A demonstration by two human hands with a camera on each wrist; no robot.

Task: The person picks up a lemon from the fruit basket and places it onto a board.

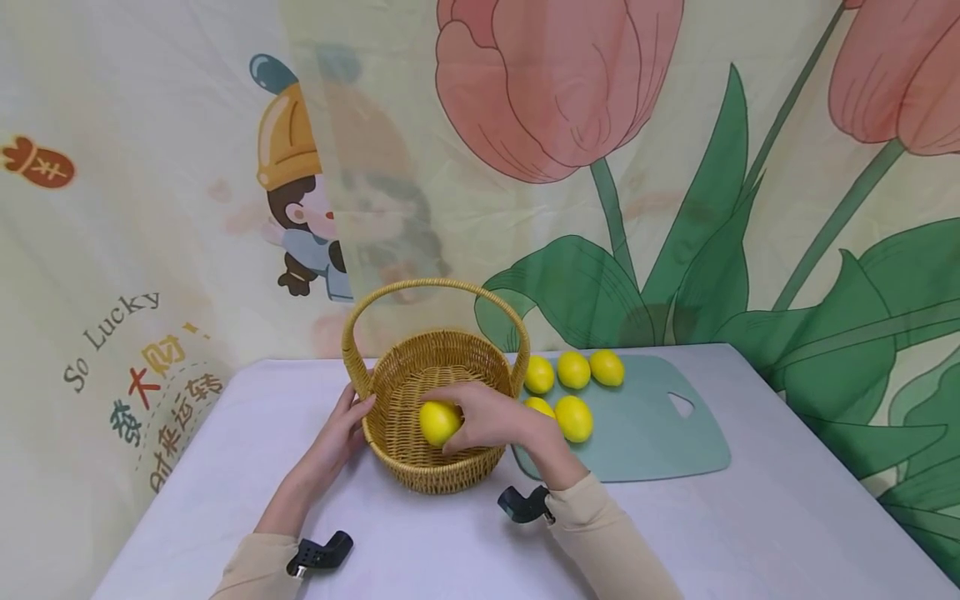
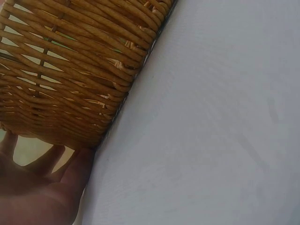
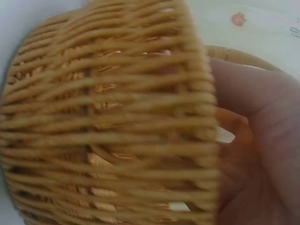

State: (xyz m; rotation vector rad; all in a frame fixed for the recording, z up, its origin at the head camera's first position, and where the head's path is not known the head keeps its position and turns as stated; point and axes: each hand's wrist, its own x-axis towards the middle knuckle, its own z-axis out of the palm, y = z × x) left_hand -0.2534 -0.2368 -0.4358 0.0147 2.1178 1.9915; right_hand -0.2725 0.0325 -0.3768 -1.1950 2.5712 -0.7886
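A round wicker basket [image 1: 438,479] with a tall hooped handle stands on the table. My left hand [image 1: 347,422] holds its left side near the handle's base; in the left wrist view, fingers [image 2: 77,171] rest against the outer weave. My right hand [image 1: 480,414] reaches over the near right rim and grips a yellow lemon [image 1: 438,423] inside the basket, thumb on the near side and fingers over the top. In the right wrist view, the basket wall [image 3: 112,122] covers the lemon and much of the hand [image 3: 262,122].
Right of the basket lies a pale green cutting board [image 1: 645,433] with a handle hole. Several lemons [image 1: 573,418] sit on its left part, some partly covered by the basket and right hand. A white cloth [image 1: 420,542] covers the table; a printed curtain [image 1: 390,125] hangs behind.
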